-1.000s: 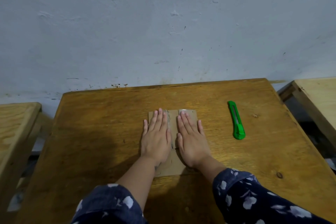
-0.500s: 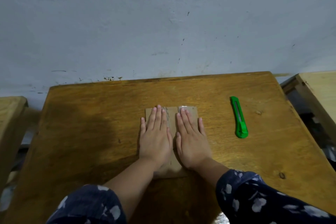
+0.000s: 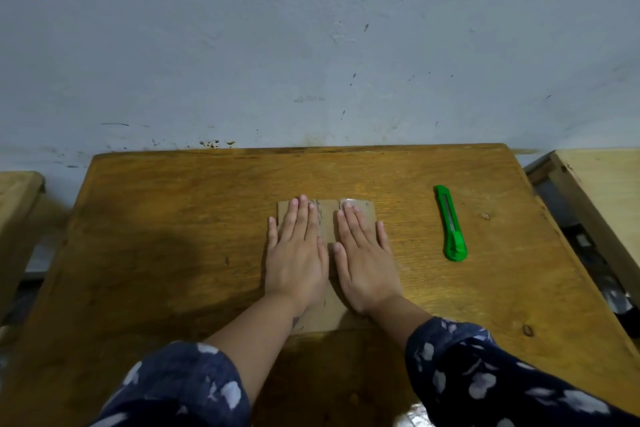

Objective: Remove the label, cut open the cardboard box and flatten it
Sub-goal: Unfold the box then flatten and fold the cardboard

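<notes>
Wooden table (image 3: pixel 173 236), flattened cardboard box (image 3: pixel 327 215) mid-table under both flat hands, left hand (image 3: pixel 298 253), right hand (image 3: pixel 363 260), cutter (image 3: pixel 450 222) apart rightward

Worn wooden table (image 3: pixel 173 218), orange-brown, grain and a knot visible near its right edge, set against a pale blue-grey plaster wall (image 3: pixel 311 45) flecked with dark marks. Lighter wooden tables flank it, one left (image 3: pixel 17 204), one right (image 3: pixel 609 191), each apart from it.

Matt brown cardboard box (image 3: pixel 327 217) lies on a grainy, varnished wooden tabletop (image 3: pixel 173 218). The green cutter (image 3: pixel 451 225) right of the right hand (image 3: pixel 363 260) looks like glossy plastic.
</notes>
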{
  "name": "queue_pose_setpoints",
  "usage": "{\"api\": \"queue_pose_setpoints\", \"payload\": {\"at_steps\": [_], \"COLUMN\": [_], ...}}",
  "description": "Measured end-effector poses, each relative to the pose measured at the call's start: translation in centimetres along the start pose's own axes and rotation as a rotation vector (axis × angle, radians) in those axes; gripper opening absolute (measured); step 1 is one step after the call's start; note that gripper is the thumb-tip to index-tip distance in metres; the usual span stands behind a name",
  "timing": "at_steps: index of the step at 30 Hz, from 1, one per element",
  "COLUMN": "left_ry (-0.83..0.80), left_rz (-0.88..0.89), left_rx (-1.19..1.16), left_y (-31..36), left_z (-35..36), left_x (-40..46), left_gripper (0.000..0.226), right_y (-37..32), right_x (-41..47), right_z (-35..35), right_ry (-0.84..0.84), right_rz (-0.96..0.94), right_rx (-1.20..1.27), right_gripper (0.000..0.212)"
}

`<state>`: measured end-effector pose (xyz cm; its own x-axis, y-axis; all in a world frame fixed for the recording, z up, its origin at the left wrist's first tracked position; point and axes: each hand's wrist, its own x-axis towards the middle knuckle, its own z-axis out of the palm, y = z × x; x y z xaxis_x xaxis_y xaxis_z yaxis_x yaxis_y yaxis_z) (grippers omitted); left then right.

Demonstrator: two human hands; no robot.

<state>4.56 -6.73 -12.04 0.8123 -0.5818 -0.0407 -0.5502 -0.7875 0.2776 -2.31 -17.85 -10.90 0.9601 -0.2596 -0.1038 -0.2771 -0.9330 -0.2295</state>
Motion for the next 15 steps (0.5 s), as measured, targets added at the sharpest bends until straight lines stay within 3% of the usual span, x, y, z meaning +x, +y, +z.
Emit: {"api": "queue_pose_setpoints", "payload": {"at_steps": [5,9,11,15], "left_ry": [0.043,0.11,0.079,0.089], "left_rz": [-0.032,-0.297,-0.364,-0.267], "left_rx": [-0.033,-0.044,-0.086,-0.176], "left_y": [0.2,0.1,0.4,0.5], "left_z": [-0.1,-0.1,-0.3,-0.4], "left_x": [-0.2,-1.1,-1.8,-3.8], "left_gripper": [0.062,0.076,0.079,0.07], "right_y": [0.0,-0.3,-0.5,-2.0], "right_x": [-0.2,-0.6,-1.3,-4.0], "right_z": [0.0,0.1,0.2,0.3], "right_ry": [0.121,0.245,0.265,0.162], "right_rz": [0.026,0.076,0.148,0.338], "right_rx": [0.162,0.268,0.197,0.021], "right_gripper": [0.065,0.069,0.07,0.072]}}
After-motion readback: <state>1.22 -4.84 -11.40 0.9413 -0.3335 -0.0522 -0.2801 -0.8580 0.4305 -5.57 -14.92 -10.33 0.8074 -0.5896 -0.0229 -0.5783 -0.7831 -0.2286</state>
